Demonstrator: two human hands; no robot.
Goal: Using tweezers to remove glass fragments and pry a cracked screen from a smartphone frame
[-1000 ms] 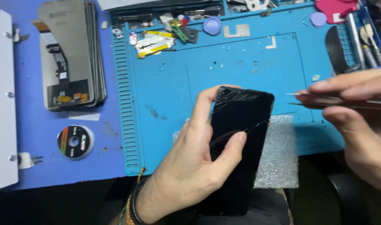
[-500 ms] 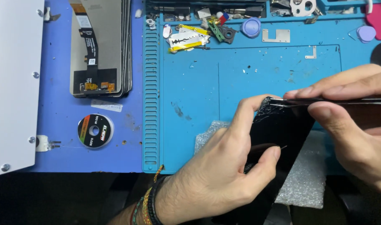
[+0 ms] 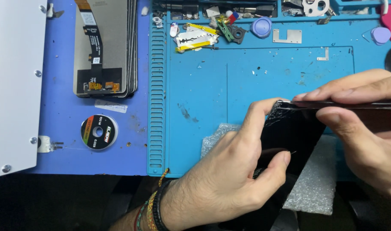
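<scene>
Left hand [image 3: 229,179], braided bands on wrist, grips a black phone [image 3: 289,137] with cracked screen, thumb on the glass, index finger curled over the top corner. Phone is tilted, lower end toward the person, held over a sheet of bubble wrap [image 3: 315,184] lying on the blue repair mat [image 3: 246,94]. Right hand [image 3: 362,128] pinches a thin dark tool [image 3: 353,104] between fingers and thumb, tip touching the phone's top edge. Farther left, a small spool [image 3: 99,132] on the darker blue surface, beside a white panel [image 3: 11,85]. Beyond it, a stack of phone displays [image 3: 103,47]. Far edge of mat: small parts, razor blade [image 3: 194,39], round purple cap [image 3: 261,26].
</scene>
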